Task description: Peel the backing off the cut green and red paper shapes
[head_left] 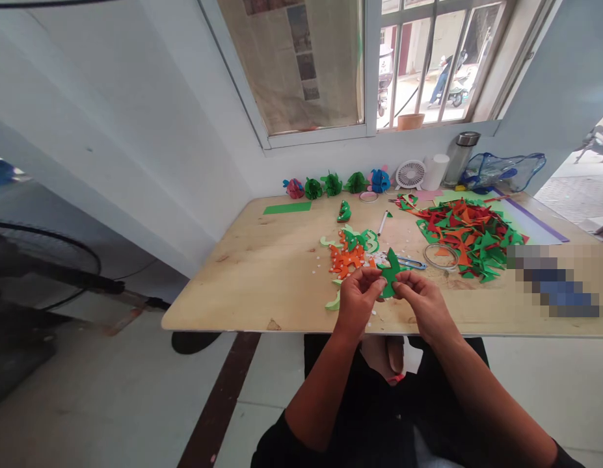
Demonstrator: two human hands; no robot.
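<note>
Above the table's front edge, my left hand (358,300) and my right hand (425,304) pinch a green paper cutout (390,276) from its two sides. The cutout has a pointed top and a wider lower part, partly covered by my fingers. Just beyond my left hand lie orange paper cutouts (347,260) with white dots, and green dotted cutouts (360,239) behind them. A light green curved strip (333,300) rests left of my left hand. Past the held paper, a blue-handled tool (412,263) lies flat beside a ring of tape (440,256).
A heap of green, orange and red paper scraps (471,234) covers the table's right side. Along the wall stand folded paper figures (332,184), a small white fan (411,175), a bottle (461,160) and a clear blue-edged bag (506,170). A green paper strip (287,208) lies back left.
</note>
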